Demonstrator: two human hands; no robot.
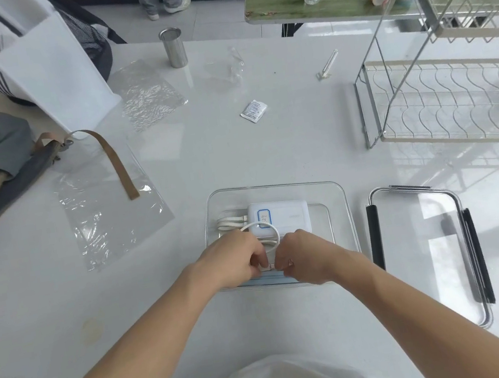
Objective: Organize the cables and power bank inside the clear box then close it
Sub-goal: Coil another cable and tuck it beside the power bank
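Note:
The clear box stands open on the white table in front of me. Inside lie a white power bank with a blue-framed label and a bundled white cable to its left. A light blue item lies along the box's near wall. Above the near half of the box, my left hand and my right hand both pinch the ends of a looped white cable, fingertips almost touching. The clear lid with black clips lies flat to the right of the box.
A wire dish rack stands at the right back. Clear plastic bags, a brown strap, fabric bags at left, a steel cup, a small white sachet and a thin wrapped stick lie on the table. A person's legs show at the back.

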